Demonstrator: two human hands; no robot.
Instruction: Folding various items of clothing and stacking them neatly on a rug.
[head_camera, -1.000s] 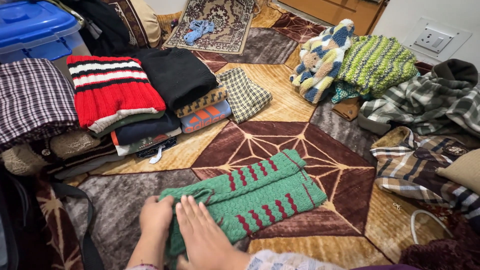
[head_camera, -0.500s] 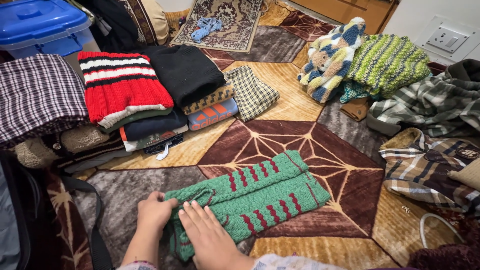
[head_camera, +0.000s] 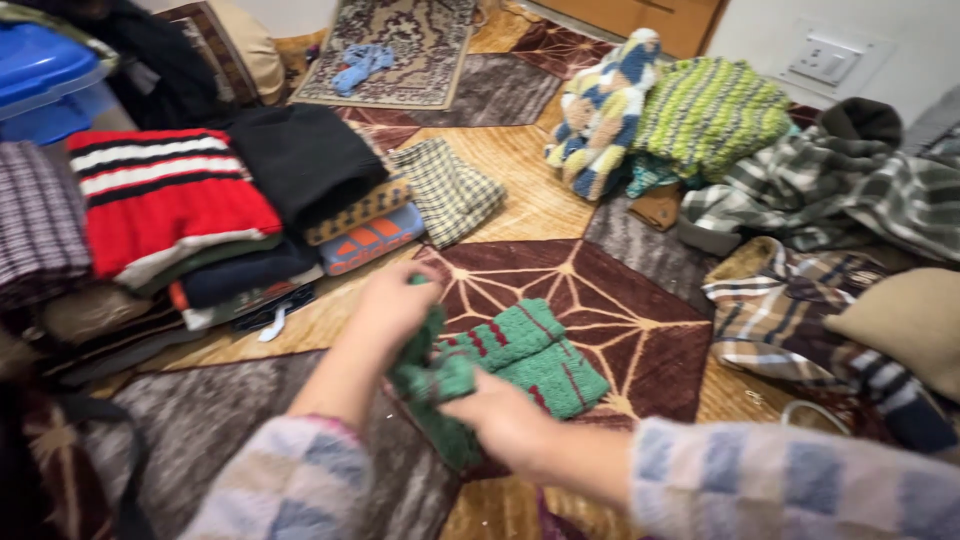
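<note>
L hand (head_camera: 400, 300) & R hand (head_camera: 500, 420) both clamped on green knit sweater (head_camera: 520, 355), ctr rug (head_camera: 620, 300); folded stack (head_camera: 190, 200) at 10 o'clock.

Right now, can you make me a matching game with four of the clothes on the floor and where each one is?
Things:
1. green knitted sweater with red marks
2. red sweater with white and black stripes
3. small blue cloth
4. lime green knit

Places:
A. on the patterned mat at the far end
B. top of the folded stack on the left
C. in the loose pile by the wall socket
D. held by the left hand and right hand

Pairs: 1-D, 2-B, 3-A, 4-C
</note>
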